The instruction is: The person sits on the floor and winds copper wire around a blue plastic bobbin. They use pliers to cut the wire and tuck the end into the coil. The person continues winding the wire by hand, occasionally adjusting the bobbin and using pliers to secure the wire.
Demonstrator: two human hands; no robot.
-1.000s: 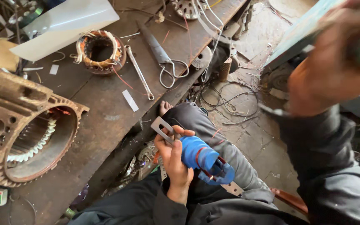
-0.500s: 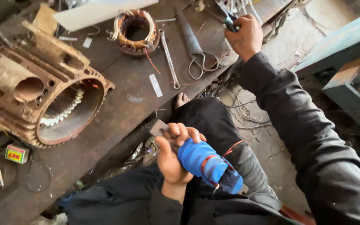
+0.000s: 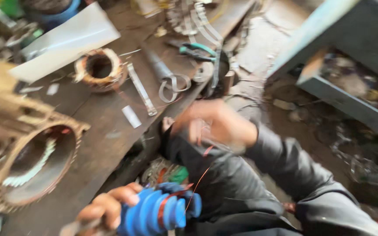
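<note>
Spool (image 3: 156, 214), blue and ribbed, sits gripped in left hand (image 3: 106, 207), its axis pointing right; thin copper wire (image 3: 197, 181) rises to blurred right hand (image 3: 215, 124) above it, grip unclear.

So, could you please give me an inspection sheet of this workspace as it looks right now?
Surface: dark wooden bench, dusty.
Job's things: blue ribbed spool wound with copper wire; motor housing at the bench's left.
Clutter: small copper coil, wrench, snips, green-handled pliers, white sheet.
Grippers: left hand grips the spool; right hand blurred above the lap, grip unclear.
Cables: loose wires near the bench's far end.
Surroundings: dirty floor, blue-green metal frame.
</note>
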